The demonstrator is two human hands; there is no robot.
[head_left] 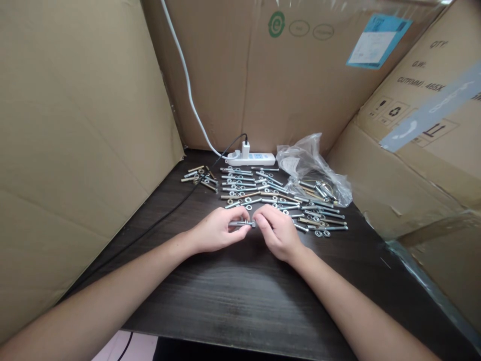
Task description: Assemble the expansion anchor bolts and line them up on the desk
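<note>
My left hand is closed round a long silver bolt held level just above the dark wooden table. My right hand pinches the bolt's right end, where a small nut or washer sits; I cannot make out which. The two hands almost touch. Just behind them lie several bolts and washers spread in rows across the table.
A small heap of bolts lies at the back left. A crumpled clear plastic bag with more hardware lies at the back right. A white power strip with a white cable and a black cable sits by the cardboard walls.
</note>
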